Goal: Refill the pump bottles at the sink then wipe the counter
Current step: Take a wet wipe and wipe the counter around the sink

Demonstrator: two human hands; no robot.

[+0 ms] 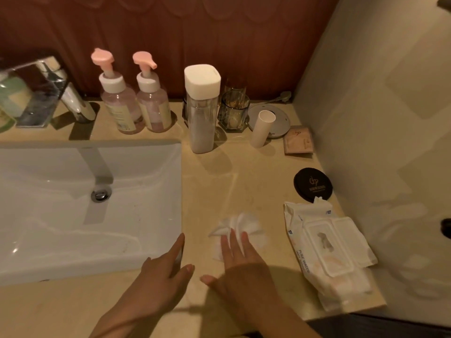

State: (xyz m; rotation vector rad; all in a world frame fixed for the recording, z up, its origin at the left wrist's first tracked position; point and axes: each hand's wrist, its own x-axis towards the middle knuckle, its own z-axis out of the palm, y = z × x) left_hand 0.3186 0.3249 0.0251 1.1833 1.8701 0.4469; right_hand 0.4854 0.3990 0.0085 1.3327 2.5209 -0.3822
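You look to be on the wiping step. Your right hand (240, 262) lies flat, fingers straight, pressing the wipe (240, 223) to the counter (256, 181) at lower centre. Your left hand (163, 272) rests open and empty by the sink (73, 215). The bottles (119, 98) stand capped at upper left. Next, sweep the wipe outward, clear of the pack (327, 250).

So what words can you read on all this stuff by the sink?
"PURE WATER" on the wet wipes pack; smaller print beside it is blurred.
Black round lid: gold logo and words, too blurred to read.
Sachet: print too small to read.
Pump bottles: labels too blurred to read.
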